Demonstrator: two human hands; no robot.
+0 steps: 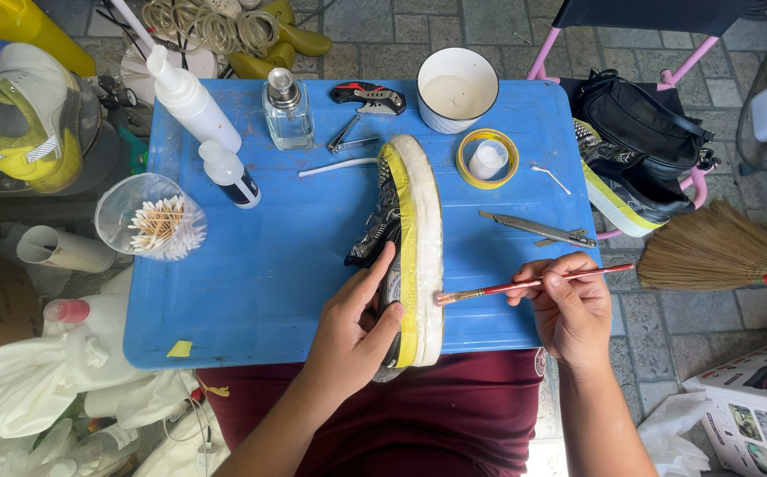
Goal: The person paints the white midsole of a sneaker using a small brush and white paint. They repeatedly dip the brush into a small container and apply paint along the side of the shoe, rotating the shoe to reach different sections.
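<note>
**White sole under the brush: shoe held on edge at the near rim of the table**

Maroon cloth of my lap fills the nearest ground, and both hands work just beyond it. I note my left hand (355,329) wrapped about the patterned upper of the shoe (406,256), fingers curled shut on it near the heel and the thumb lying along the side, steadying it on edge. The shoe's long axis runs away from me, heel at the near rim of the blue table (260,291) and toe pointing toward the far side; its white sole with a yellow stripe faces right.

My right hand (571,309) is closed in a pencil grip on a thin red-handled brush (525,285). The brush lies crosswise to the shoe, bristle tip touching the white sole wall near the heel end. The left hand is the nearer to the shoe, being on it; the right stands off to the right by the brush's length.

Farther out on the table: a metal blade tool (538,230), a roll of yellow tape (488,159), a cup of cotton swabs (152,216) at the left edge, two white squeeze bottles (191,102), a glass pump bottle (287,113) and a white mug (457,88). Off the right side, a second shoe (626,190) rests beside a black bag (638,119), near a straw broom (710,247).
</note>
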